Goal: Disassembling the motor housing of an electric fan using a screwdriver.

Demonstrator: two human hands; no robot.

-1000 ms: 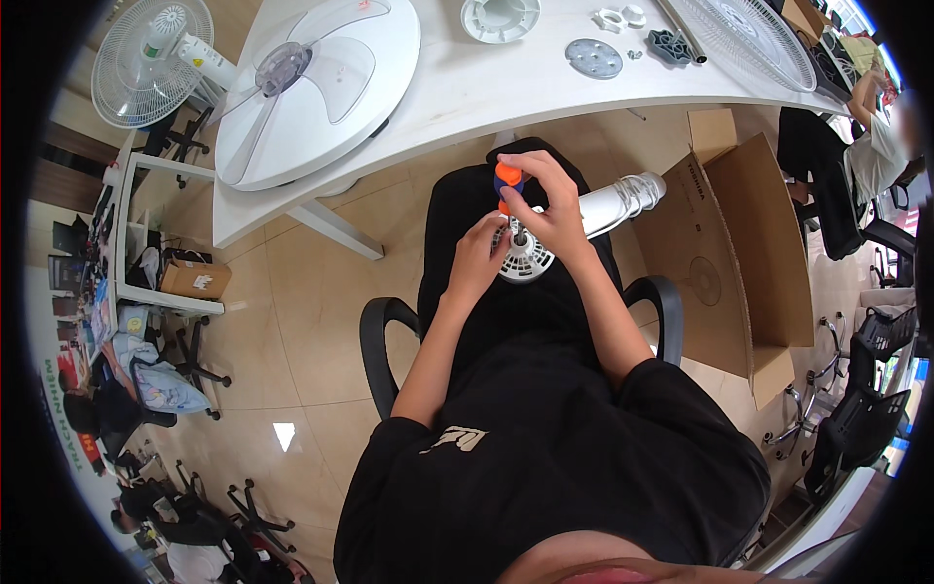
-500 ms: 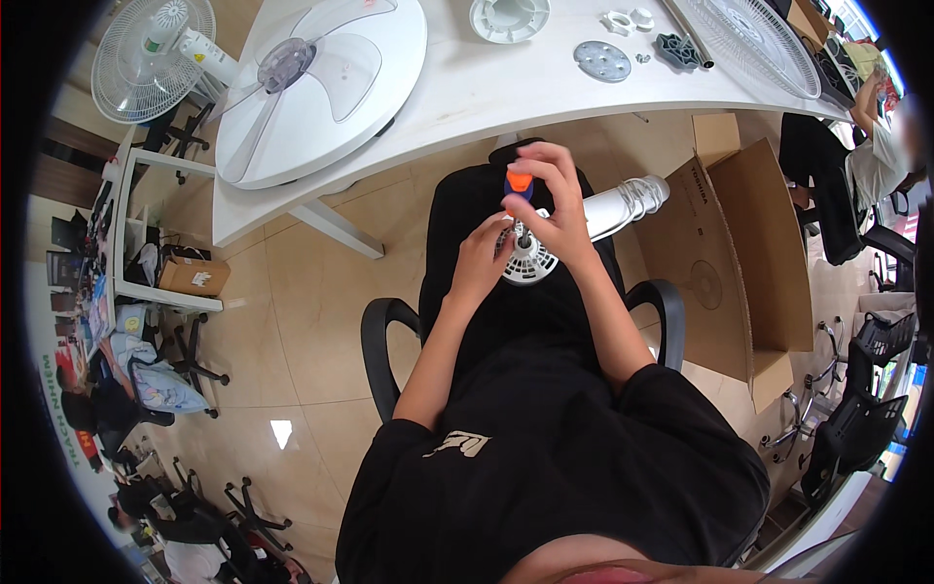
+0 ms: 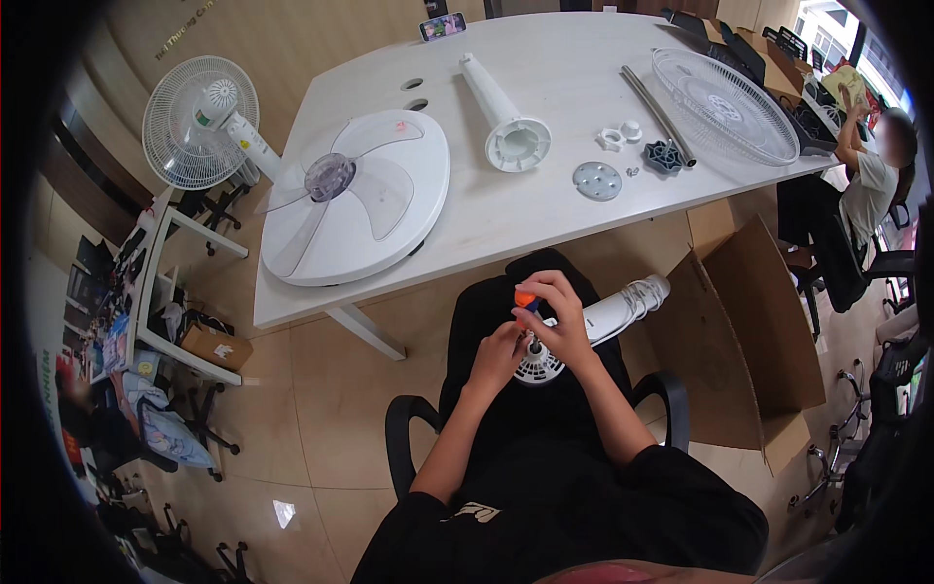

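A white fan motor head [image 3: 538, 371] with a slotted round front lies in my lap, its white neck [image 3: 609, 317] pointing to the right with a cord [image 3: 642, 300] wound about it. My right hand [image 3: 561, 326] is closed round a screwdriver [image 3: 526, 299] with an orange and dark blue handle. The screwdriver stands upright over the middle of the motor head; its tip is hidden by my fingers. On the left side of the motor head, my left hand [image 3: 499, 352] grips the rim, fingertips close to the screwdriver's lower end.
On the white table [image 3: 467, 229] are a round fan base [image 3: 428, 209] carrying clear blades [image 3: 379, 200], a white stand column [image 3: 501, 117], small parts, a metal tube [image 3: 662, 117] and a wire grille [image 3: 725, 107]. An open carton [image 3: 710, 360] stands to my right; a seated person [image 3: 866, 185] is beyond.
The view has tilted up, so more of the table shows and my hands appear lower. Both hands keep their hold on the screwdriver and motor head.
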